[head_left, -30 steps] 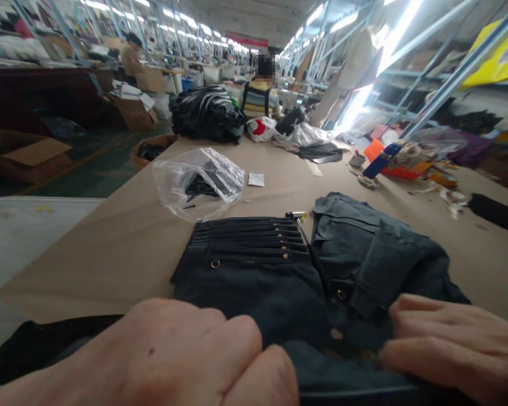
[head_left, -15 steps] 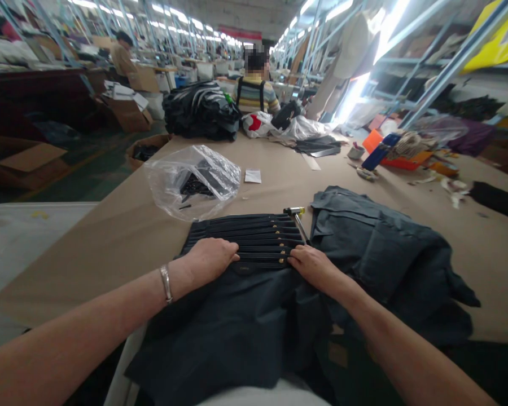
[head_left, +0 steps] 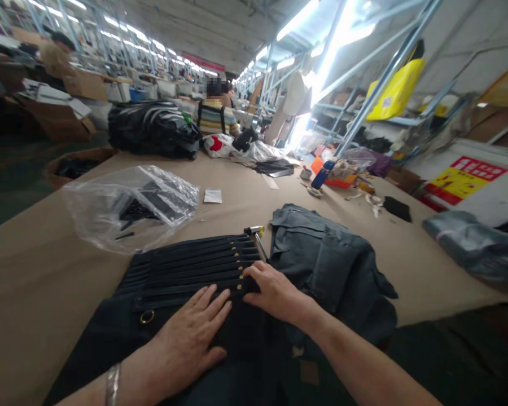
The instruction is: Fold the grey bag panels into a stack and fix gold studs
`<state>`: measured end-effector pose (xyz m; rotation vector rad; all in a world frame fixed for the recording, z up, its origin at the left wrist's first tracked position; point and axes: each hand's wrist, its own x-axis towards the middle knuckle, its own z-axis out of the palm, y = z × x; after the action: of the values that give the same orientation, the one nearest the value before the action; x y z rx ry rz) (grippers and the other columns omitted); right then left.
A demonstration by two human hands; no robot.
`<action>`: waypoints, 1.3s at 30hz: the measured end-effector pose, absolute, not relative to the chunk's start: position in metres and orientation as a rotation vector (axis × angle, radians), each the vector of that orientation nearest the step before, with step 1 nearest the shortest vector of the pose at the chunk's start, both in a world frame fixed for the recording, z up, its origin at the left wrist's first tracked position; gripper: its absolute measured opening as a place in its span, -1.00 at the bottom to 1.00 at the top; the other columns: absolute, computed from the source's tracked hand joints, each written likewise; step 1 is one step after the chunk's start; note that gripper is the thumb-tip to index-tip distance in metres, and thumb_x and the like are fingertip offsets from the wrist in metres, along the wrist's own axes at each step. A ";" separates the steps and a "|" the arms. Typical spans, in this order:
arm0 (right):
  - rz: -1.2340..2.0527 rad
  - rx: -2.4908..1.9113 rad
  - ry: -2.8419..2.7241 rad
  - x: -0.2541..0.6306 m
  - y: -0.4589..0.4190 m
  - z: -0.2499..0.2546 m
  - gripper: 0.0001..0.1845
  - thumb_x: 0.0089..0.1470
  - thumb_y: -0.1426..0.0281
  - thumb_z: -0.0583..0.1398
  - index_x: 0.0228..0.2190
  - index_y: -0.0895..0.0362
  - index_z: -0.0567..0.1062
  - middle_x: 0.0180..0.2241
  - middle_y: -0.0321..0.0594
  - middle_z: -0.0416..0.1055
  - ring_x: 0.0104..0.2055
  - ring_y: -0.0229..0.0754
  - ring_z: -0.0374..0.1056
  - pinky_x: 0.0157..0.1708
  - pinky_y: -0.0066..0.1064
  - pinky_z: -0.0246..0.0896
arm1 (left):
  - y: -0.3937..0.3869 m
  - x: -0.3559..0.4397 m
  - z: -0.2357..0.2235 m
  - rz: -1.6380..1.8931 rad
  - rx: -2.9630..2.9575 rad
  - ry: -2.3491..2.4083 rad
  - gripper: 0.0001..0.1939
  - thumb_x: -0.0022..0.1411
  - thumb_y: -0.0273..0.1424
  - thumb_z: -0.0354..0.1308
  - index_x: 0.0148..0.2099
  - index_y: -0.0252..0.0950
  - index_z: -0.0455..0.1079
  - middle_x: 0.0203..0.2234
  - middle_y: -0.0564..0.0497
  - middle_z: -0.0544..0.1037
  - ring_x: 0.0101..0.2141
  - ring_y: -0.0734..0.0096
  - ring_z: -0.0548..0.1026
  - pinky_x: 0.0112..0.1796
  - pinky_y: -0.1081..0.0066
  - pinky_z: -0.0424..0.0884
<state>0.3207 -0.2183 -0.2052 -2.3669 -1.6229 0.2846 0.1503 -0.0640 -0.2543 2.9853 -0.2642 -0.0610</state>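
A stack of dark garments lies in front of me, its waistbands fanned in overlapping rows with small gold buttons near the right end. A gold ring shows on the top garment, below its waistband. My left hand rests flat on that garment's cloth, fingers stretched out and apart. At the right end of the rows, my right hand has thumb and bent fingers closed on a waistband edge. Just beyond it lies a small hammer with a yellow-tipped head, its handle end reaching toward my fingers.
A pile of dark grey-blue garments lies to the right. At the left is a clear plastic bag with dark pieces, near a white paper. An orange tray of odds and ends stands farther back. A person sits beyond the table.
My left hand has let go of the waistband and come down toward me, flattening on the cloth. The gold ring now shows. My right hand stays at the waistband end; the view has turned right.
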 end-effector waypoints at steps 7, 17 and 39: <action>0.522 -2.193 -2.046 0.322 -0.263 -0.171 -0.69 0.15 0.33 0.22 -0.05 0.07 0.42 -0.13 -0.22 0.42 -0.05 -0.17 0.30 -0.06 -0.43 0.21 | -0.056 0.141 -0.262 -0.051 2.932 -0.315 -0.09 0.05 0.07 0.15 0.35 0.07 -0.18 0.33 -0.03 -0.19 0.29 -0.13 -0.16 0.20 -0.14 -0.12; -0.079 -2.885 -0.658 0.471 -0.370 -0.173 -0.43 0.09 0.50 0.15 0.15 0.25 0.25 -0.01 0.06 0.34 0.01 0.03 0.29 0.03 -0.22 0.20 | -0.056 0.143 -0.269 0.018 2.939 -0.314 -0.14 0.09 0.15 0.05 0.34 0.09 -0.17 0.33 -0.01 -0.16 0.28 -0.13 -0.13 0.20 -0.13 -0.13; 0.110 -1.951 -0.315 0.480 -0.334 -0.135 -0.69 -0.15 0.20 0.17 -0.33 0.10 0.34 -0.54 -0.33 0.35 -0.52 -0.21 0.31 -0.55 -0.45 0.29 | -0.055 0.144 -0.274 0.019 2.911 -0.289 -0.19 0.11 0.20 -0.04 0.33 0.10 -0.13 0.33 0.03 -0.14 0.29 -0.10 -0.12 0.22 -0.09 -0.22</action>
<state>0.4798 -0.3341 -0.1345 -1.9512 -0.3155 0.1098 0.1442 -0.0554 -0.2741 2.9108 -0.2894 0.0192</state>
